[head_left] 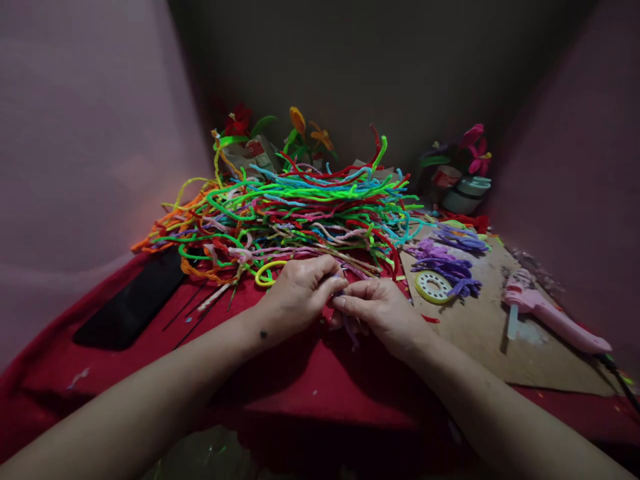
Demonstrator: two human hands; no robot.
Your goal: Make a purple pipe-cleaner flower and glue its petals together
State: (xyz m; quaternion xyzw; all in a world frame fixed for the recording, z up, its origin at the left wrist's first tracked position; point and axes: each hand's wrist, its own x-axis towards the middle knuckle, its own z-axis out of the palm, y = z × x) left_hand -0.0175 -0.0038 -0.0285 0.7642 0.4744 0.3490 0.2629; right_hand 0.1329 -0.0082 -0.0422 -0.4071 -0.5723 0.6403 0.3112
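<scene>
Over the front of the red cloth, my left hand [299,290] and my right hand [387,308] meet, fingertips pinched close together. Between them is a light purple pipe cleaner [353,331], its ends hanging below my right fingers. Both hands are closed on it, and my fingers hide most of its shape. Just behind my left hand lies a yellow loop [270,273], which looks like a scissors handle; the rest of it is hidden. A large tangled pile of colourful pipe cleaners [305,207] rises beyond both hands.
At right, a cardboard sheet [480,347] carries a pink glue gun [560,317], purple pipe cleaner bundles [457,268] and a white disc with a yellow rim [434,287]. A black phone-like slab [133,300] lies left. Pipe cleaner flowers [297,121] and a pale jar [467,195] stand behind.
</scene>
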